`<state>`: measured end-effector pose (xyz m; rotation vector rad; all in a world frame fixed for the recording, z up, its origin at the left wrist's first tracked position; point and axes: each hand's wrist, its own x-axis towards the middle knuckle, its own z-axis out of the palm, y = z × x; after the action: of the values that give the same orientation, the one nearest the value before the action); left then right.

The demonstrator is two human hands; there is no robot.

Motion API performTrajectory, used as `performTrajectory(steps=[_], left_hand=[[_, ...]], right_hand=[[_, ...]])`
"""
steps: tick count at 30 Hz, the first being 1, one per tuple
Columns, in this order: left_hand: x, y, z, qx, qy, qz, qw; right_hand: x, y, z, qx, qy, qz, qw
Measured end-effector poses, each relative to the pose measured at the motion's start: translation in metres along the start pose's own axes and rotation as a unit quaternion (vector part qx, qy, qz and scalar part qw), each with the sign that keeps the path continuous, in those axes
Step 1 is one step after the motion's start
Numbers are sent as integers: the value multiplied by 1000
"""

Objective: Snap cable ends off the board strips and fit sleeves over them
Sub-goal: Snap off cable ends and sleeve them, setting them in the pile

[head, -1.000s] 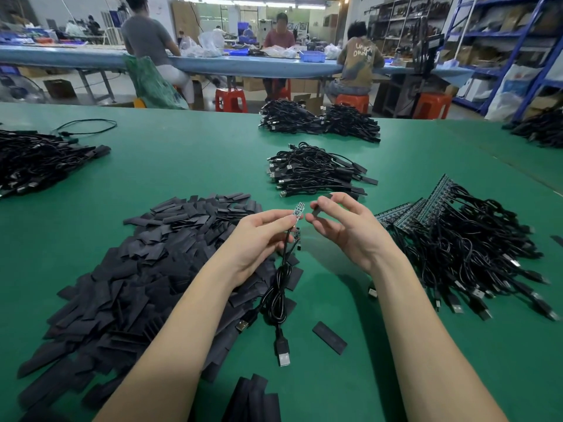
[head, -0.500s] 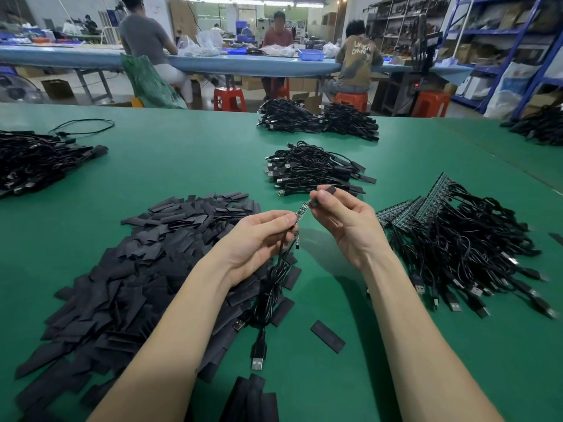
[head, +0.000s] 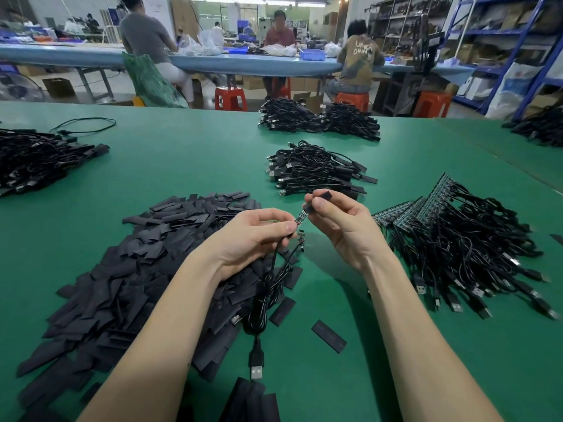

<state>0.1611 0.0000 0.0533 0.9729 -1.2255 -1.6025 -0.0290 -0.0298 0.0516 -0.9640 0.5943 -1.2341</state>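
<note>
Where a second ago the flat black sleeve (head: 320, 201) stood apart, it now covers the small green board end (head: 301, 218). Right hand (head: 341, 226) pinches sleeve; left hand (head: 253, 236) pinches board end, black USB cable (head: 259, 315) hanging lower.

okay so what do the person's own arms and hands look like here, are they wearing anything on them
Both forearms are bare from the bottom edge of the frame up to the wrists: no sleeves show. The left hand and right hand wear no gloves, and no rings, watch, bracelet or wrist strap can be seen. The fingernails look short and unpainted.
</note>
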Motion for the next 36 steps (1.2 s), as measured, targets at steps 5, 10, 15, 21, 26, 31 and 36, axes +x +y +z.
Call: performTrajectory(steps=[5, 10, 15, 21, 26, 31, 36], left_hand=[[-3, 2, -4, 18, -31, 6, 999], [-4, 0, -4, 31, -54, 11, 998], [-4, 0, -6, 13, -40, 7, 999], [-1, 2, -4, 7, 8, 15, 1000], [7, -3, -3, 148, 85, 90, 981], [10, -9, -3, 201, 117, 143, 962], [10, -12, -2, 211, 103, 158, 959]], right_hand=[[-4, -5, -6, -31, -42, 57, 997], [-7, -7, -8, -45, -75, 75, 993], [-6, -4, -4, -43, -86, 58, 994], [-2, 1, -2, -18, -55, 73, 996], [5, 5, -5, -11, 36, 57, 998], [8, 8, -6, -12, 63, 56, 996], [8, 10, -6, -9, 63, 72, 995]])
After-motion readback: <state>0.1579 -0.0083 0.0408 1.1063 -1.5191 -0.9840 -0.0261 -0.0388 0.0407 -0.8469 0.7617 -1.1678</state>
